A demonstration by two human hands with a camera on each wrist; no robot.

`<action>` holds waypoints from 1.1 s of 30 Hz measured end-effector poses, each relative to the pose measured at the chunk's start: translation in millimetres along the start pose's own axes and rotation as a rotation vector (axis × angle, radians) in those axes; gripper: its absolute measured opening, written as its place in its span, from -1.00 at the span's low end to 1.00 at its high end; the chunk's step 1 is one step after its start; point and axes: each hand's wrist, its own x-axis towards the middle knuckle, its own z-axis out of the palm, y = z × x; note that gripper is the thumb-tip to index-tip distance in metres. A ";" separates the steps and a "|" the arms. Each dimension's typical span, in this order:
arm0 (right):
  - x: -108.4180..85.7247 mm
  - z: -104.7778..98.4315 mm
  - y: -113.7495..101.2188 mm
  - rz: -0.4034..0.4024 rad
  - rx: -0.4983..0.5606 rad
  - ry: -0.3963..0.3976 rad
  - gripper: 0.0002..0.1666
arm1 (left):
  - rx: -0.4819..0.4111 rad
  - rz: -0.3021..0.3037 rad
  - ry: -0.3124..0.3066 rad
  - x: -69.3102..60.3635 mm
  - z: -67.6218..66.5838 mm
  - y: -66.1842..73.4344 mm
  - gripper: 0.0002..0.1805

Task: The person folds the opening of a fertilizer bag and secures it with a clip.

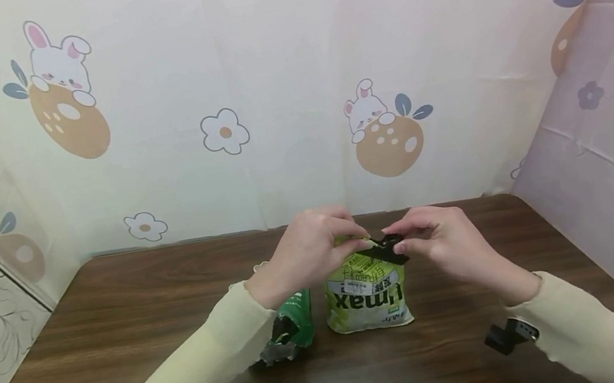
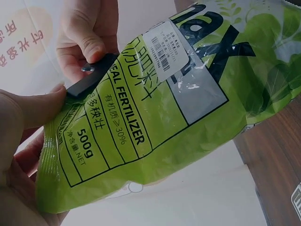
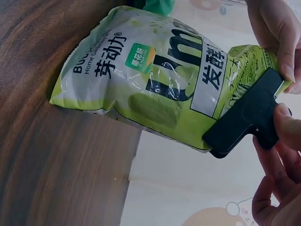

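Note:
A green and white fertilizer bag (image 1: 367,307) stands on the table, its printing upside down in the head view. My left hand (image 1: 316,244) pinches the bag's top edge at one corner, thumb on the printed face (image 2: 122,117). From the other side my right hand (image 1: 445,239) holds a black bag clip (image 1: 394,251) by its handles, between thumb and fingers. In the right wrist view the long jaw of the clip (image 3: 247,113) lies across the top of the bag, near the left fingertips. The far jaw is hidden behind the bag.
A darker green package (image 1: 300,312) with a torn-looking silvery end lies left of the bag, partly behind my left forearm. Dark wood table (image 1: 148,302) lies beneath; a printed curtain (image 1: 276,87) hangs at its back edge. A small black device (image 1: 511,333) sits at my right wrist.

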 end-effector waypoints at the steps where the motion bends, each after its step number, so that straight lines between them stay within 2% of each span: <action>1: 0.4 0.8 0.2 0.001 0.004 -0.002 -0.65 | 0.000 -0.001 0.001 0.1 0.3 0.2 -0.91; 6: 1.6 4.7 1.6 0.005 0.031 -0.018 -0.63 | 0.015 -0.007 -0.003 -0.4 0.0 0.4 -0.90; 12: 0.3 8.1 4.5 0.019 0.008 -0.021 -0.60 | 0.041 -0.030 -0.018 -1.3 -0.8 -0.5 -0.90; 20: -5.7 10.9 20.2 0.149 0.077 -0.095 -0.52 | 0.041 -0.056 -0.024 -1.6 0.0 -0.8 -0.89; 26: -11.5 15.9 41.2 0.233 0.176 -0.149 -0.59 | 0.027 -0.092 -0.033 -0.8 1.1 -1.5 -0.89; 33: -12.8 21.3 55.2 0.251 0.229 -0.193 -0.71 | 0.016 -0.122 -0.041 0.7 1.9 -3.1 -0.90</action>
